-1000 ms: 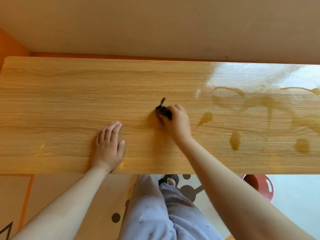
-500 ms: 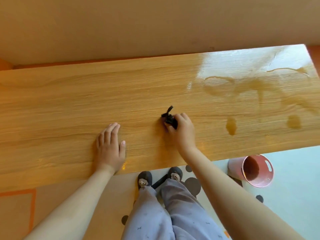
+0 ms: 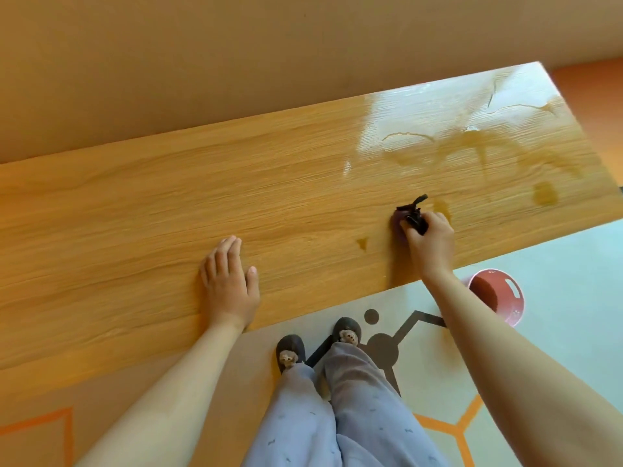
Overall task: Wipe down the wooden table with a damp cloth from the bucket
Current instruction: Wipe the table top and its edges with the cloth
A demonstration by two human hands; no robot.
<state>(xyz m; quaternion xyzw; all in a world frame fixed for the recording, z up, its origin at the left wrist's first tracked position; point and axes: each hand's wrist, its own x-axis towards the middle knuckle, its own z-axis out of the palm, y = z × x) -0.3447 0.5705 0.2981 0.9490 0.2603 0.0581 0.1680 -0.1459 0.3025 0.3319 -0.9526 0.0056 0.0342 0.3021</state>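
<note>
A: Where do we have the cloth?
B: In the head view our right hand (image 3: 429, 239) grips the dark cloth (image 3: 414, 214) – bunched, pressed on the wooden table (image 3: 135, 214), right of centre.
A: And our left hand (image 3: 229, 284)?
B: Flat on the table, fingers straight, well apart from the right. Wet patches (image 3: 472, 143) shine far right – the pink bucket (image 3: 509, 310) stands on the floor, near right.

Single head-worn wide-angle view, looking steeply down from close above the wooden table (image 3: 135, 203), facing the wall (image 3: 236, 62)
</note>
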